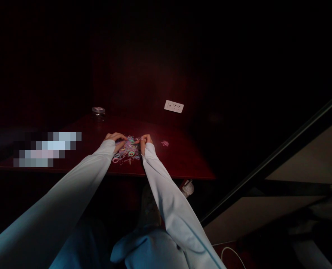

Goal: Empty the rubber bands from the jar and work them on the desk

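A loose heap of small hair ties (131, 153) in pink, green, purple and yellow lies on the dark red desk (180, 164). My left hand (116, 138) rests at the heap's left side, thumb and fingers apart, fingertips touching its edge. On the right side, my right hand (146, 141) has its fingers curled and pressed together over the heap. Whatever may be between those fingertips is too small to make out. A small separate cluster of pink bands (165, 143) sits to the right of my right hand.
A clear lidded jar (98, 113) stands at the back left of the desk. A white wall socket (174, 106) is behind the desk. Something blurred out (51, 149) lies at the left. Below the desk's front edge, a whitish object (187, 188) shows.
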Motion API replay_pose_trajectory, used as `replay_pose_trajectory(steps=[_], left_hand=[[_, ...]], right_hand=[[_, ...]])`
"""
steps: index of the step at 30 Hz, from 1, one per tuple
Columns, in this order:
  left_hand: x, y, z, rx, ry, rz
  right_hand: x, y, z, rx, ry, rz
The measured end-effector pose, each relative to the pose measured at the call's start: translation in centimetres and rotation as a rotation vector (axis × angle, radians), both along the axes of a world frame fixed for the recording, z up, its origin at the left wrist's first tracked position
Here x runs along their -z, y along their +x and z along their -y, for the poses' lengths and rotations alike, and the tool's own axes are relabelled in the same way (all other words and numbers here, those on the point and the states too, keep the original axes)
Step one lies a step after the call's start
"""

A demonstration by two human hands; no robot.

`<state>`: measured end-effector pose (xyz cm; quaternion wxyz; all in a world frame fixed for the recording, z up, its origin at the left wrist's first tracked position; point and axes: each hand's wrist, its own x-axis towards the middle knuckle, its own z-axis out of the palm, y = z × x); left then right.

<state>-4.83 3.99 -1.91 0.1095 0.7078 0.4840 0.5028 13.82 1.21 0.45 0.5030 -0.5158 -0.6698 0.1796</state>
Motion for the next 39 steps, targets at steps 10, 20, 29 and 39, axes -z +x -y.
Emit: replay_pose_trajectory(steps=[10, 20, 29, 39], left_hand=[[0.4, 0.1, 0.1, 0.054, 0.063, -0.11], [1.1, -0.4, -1.0, 0.054, 0.113, -0.121], [1.4, -0.4, -1.1, 0.065, 0.127, -0.106], [1.7, 0.0, -1.2, 0.0, 0.102, -0.098]], right_hand=[[-0.2, 0.1, 0.3, 0.032, -0.022, 0.068], [0.4, 0.2, -0.1, -0.027, -0.001, 0.026], [0.4, 0.2, 0.1, -0.066, 0.007, 0.02], [0.4, 0.2, 0.4, -0.08, -0.019, 0.0]])
